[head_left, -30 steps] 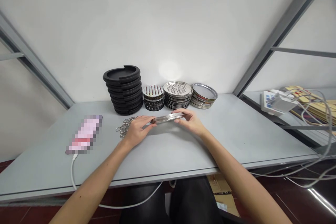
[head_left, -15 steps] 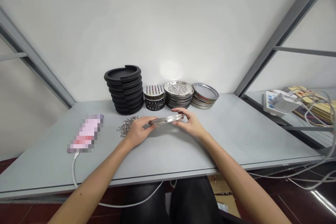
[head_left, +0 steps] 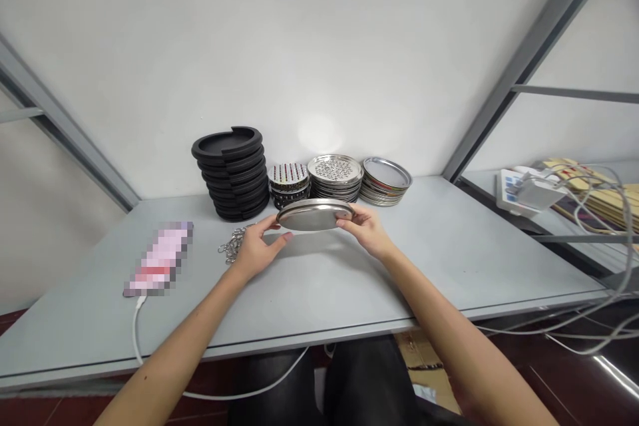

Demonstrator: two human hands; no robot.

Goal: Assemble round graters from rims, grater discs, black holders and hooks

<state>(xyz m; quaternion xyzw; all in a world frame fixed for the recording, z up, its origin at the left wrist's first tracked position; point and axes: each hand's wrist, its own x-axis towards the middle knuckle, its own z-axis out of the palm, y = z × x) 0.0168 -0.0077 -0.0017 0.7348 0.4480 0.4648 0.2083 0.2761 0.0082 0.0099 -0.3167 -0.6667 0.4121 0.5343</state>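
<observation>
Round silver metal disc with a ridged rim [head_left: 315, 218] is located above the front-middle of the grey flat surface [head_left: 319, 286], raised between both hands. The disc is tilted, its smooth broad face towards the wearer. Right hand [head_left: 369, 233]: grip clamped on the disc's right edge, thumb against the broad face. Left hand [head_left: 255, 251]: fingers at the left edge, thumb lowered and apart from the disc; this grip is apart.

Step in hand, as judged: two-handed handling of the disc, with turning or checking of its faces likely. Next move, as judged, calls for the right grip to carry the load while the left thumb is brought against the rim; the tilt must be controlled.

Adjacent items: a loose pile of small silver metal clasps [head_left: 232, 246] lies just beside the left hand. Behind the disc, from left to right, stand a tall stack of black round notched trays [head_left: 232, 180], a short stack of small perforated metal discs [head_left: 288, 174], a stack of silver grater-faced discs [head_left: 335, 170] and a stack of shallow round metal lids [head_left: 387, 174].
</observation>
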